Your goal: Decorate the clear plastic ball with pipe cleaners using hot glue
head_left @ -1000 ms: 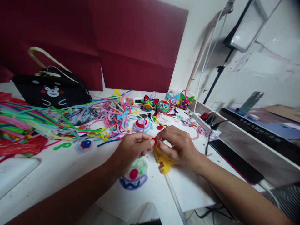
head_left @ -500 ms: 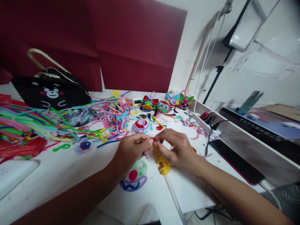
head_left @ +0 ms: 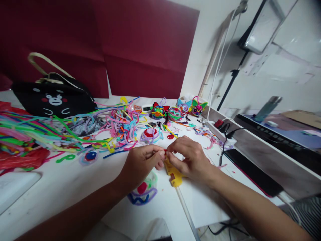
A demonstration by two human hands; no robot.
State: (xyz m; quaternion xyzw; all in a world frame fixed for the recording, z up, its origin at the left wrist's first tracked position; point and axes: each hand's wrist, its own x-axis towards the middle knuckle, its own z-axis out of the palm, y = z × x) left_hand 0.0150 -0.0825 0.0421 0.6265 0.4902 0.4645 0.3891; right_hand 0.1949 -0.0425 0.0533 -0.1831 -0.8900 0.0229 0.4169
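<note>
Fingertips of my left hand and my right hand meet over the table, both pinching a small red piece of pipe cleaner. Most of that piece is hidden by the fingers. Beneath my right hand lies a yellow glue gun, partly covered, with a pale stick or cord running from its back toward the table's front edge. Below my left wrist rests a round pipe-cleaner piece with a red disc, a purple rim and a blue zigzag; my left arm hides part of it.
Loose pipe cleaners are heaped at the left, near a black bag. Several finished ornaments stand at the back. A coiled red-and-lilac piece lies ahead. To the right are a phone and a power strip.
Both hands stay nearly in place. The fingers have shifted slightly around the red piece, and less of it shows now.
</note>
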